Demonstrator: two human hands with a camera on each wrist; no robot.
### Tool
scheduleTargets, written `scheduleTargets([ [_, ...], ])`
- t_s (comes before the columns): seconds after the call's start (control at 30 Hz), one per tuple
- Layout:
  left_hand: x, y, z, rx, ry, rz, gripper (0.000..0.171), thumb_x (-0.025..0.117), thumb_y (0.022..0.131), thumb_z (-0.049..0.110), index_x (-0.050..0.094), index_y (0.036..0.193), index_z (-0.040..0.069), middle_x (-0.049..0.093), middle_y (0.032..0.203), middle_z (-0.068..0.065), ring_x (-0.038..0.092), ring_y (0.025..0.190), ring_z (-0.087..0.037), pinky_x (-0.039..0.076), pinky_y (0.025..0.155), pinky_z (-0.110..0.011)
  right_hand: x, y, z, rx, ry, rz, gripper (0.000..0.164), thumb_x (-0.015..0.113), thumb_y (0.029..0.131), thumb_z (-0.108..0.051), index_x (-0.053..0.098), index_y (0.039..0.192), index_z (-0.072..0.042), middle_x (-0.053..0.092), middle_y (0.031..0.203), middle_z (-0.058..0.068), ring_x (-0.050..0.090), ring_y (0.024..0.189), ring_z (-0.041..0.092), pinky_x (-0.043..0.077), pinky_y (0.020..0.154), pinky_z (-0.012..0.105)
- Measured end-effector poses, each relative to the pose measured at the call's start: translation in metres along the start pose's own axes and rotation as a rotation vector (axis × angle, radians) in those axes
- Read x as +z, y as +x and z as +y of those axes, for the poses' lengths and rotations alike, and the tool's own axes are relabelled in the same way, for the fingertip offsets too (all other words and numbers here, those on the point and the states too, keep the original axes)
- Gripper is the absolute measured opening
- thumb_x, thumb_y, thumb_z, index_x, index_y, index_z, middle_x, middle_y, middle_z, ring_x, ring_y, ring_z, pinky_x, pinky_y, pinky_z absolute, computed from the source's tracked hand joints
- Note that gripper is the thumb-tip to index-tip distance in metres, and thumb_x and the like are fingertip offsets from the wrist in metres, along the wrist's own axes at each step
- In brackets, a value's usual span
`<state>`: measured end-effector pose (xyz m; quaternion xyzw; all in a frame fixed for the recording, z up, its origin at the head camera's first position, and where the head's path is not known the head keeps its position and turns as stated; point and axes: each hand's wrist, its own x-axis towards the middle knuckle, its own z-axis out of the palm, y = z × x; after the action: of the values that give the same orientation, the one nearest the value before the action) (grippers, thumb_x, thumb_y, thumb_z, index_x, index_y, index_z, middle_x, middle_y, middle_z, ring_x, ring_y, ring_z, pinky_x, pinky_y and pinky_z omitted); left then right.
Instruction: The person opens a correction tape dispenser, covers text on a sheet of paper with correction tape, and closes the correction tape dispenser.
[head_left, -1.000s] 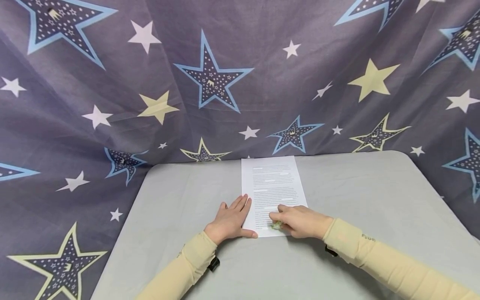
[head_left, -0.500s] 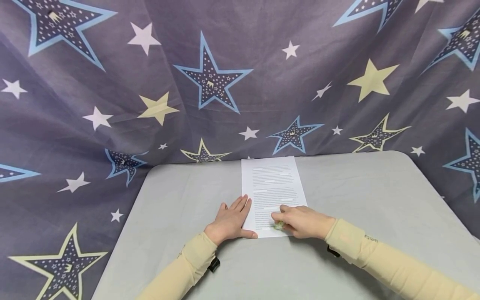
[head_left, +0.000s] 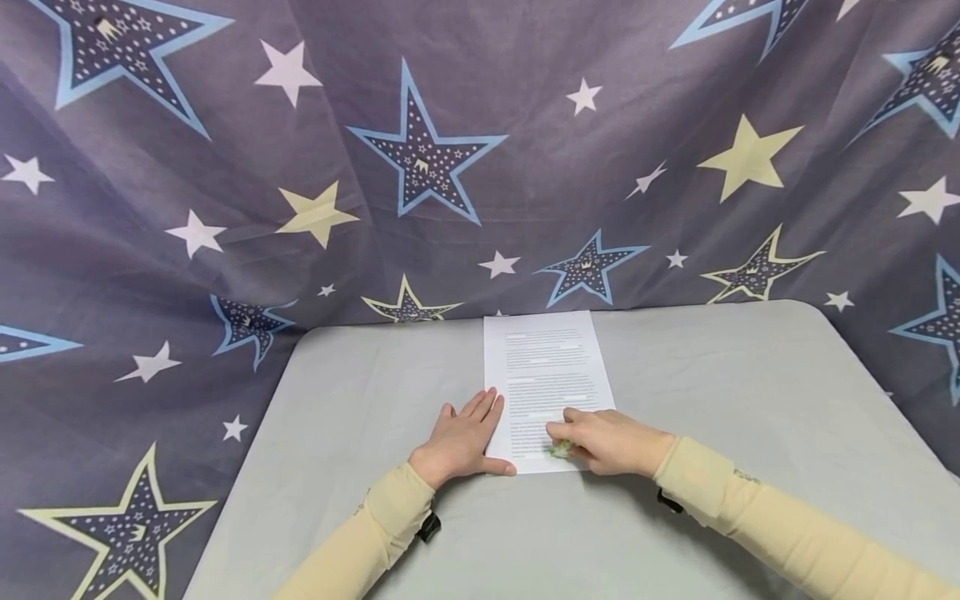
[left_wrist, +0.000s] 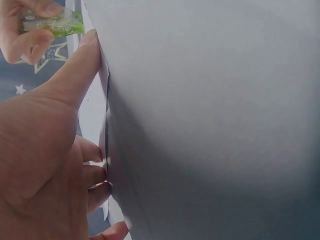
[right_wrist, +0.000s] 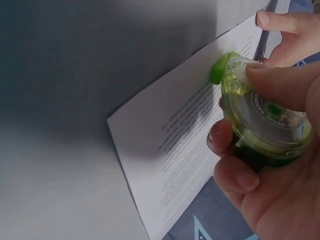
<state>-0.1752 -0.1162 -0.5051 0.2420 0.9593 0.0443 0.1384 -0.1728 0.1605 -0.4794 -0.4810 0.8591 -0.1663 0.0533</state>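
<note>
A printed sheet of paper (head_left: 551, 387) lies on the table, with short white strips across several lines of its text. My left hand (head_left: 461, 437) rests spread on its lower left edge, fingers straight and thumb at the near edge. Near the sheet's lower right part, my right hand (head_left: 613, 442) grips a clear green correction tape dispenser (right_wrist: 267, 122). In the right wrist view the thumb lies on its side, other fingers curl round it, and its green tip (right_wrist: 218, 69) points at the paper by the text. Whether the tip touches the paper is hard to tell.
The grey table (head_left: 750, 400) has rounded far corners. Behind and beside it hangs a dark curtain (head_left: 525, 167) printed with stars. Beige sleeves (head_left: 795, 521) cover both forearms, with a black band (head_left: 429, 527) under the left wrist.
My right hand has slid a little to the right over the sheet's lower lines with the correction tape dispenser. The left hand and the paper stay in place.
</note>
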Motion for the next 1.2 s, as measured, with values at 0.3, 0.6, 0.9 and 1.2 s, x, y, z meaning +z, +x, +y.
scheduleTargets([
  [0.3,-0.003,-0.003,0.003,0.001,-0.004,0.001,0.116,0.077,0.082,0.068,0.028,0.164,0.003,0.025,0.171,-0.015,0.025,0.157,-0.029,0.033,0.107,-0.06,-0.002,-0.005,0.0,-0.008,0.0,0.022,0.03,0.073,0.09,0.001,0.051,0.093,-0.019,0.043,0.079,-0.008,0.036,0.059,0.005,0.033,0.053,0.02],
  [0.6,0.0,-0.001,0.0,0.005,0.014,0.005,0.117,0.075,0.082,0.069,0.025,0.165,0.003,0.022,0.172,-0.014,0.023,0.158,-0.029,0.034,0.107,-0.058,0.0,-0.008,0.003,-0.013,-0.039,0.049,0.029,0.072,0.089,0.001,0.05,0.092,-0.018,0.04,0.079,-0.008,0.034,0.059,0.005,0.031,0.052,0.021],
  [0.9,-0.006,-0.007,0.004,0.004,-0.004,0.004,0.116,0.078,0.081,0.068,0.031,0.163,0.002,0.027,0.17,-0.016,0.027,0.157,-0.03,0.035,0.105,-0.059,0.003,-0.01,0.003,-0.013,-0.034,0.062,0.028,0.075,0.092,-0.006,0.05,0.095,-0.018,0.044,0.081,-0.008,0.036,0.061,0.006,0.034,0.054,0.021],
  [1.2,-0.004,-0.003,0.006,-0.001,0.016,0.014,0.115,0.078,0.081,0.067,0.031,0.162,0.001,0.028,0.169,-0.017,0.028,0.156,-0.032,0.036,0.105,-0.06,0.0,-0.022,0.008,-0.024,0.03,0.092,0.028,0.075,0.094,-0.011,0.06,0.117,-0.016,0.065,0.098,-0.005,0.055,0.075,0.007,0.052,0.07,0.03],
])
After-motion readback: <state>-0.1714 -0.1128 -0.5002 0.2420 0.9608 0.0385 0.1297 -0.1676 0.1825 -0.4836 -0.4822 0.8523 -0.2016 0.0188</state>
